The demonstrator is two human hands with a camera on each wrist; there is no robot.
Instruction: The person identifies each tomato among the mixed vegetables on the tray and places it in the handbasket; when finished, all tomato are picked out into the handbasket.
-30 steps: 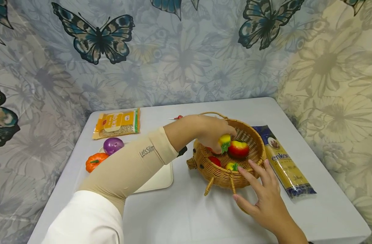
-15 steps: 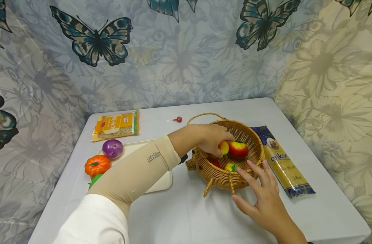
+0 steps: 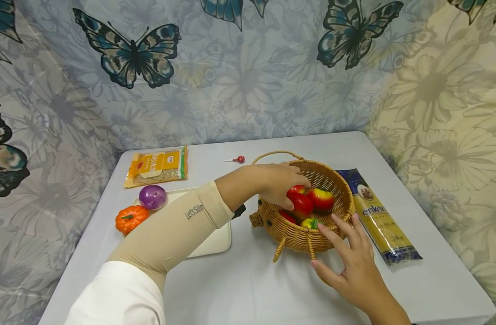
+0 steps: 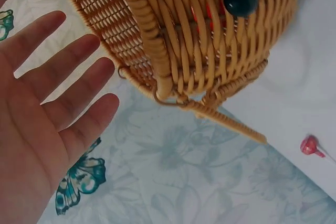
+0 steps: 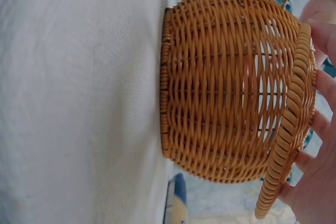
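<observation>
A pig-shaped wicker basket (image 3: 304,239) holds several red and yellow fruits that look like apples. My left hand (image 3: 278,180) reaches over the basket's left rim; its fingers (image 4: 79,103) look straight and spread in the left wrist view. Just by its fingertips lies a shiny red apple (image 3: 302,206), and a red and yellow apple (image 3: 322,199) sits to the right of that. A yellow fruit (image 3: 308,223) with a green top is near the front rim. My right hand (image 3: 355,264) touches the front right rim with spread fingers.
A cream tray (image 3: 215,241) lies partly under my left forearm, with a purple onion-like vegetable (image 3: 152,197) and a small orange pumpkin (image 3: 132,218) beside it. Around the basket are a grain bag (image 3: 156,167), a lollipop (image 3: 239,159) and a pasta packet (image 3: 382,216).
The fruit at my left hand has gone from the fingers down into the basket, its red side now up. My left fingers have loosened. The right hand has stayed at the rim.
</observation>
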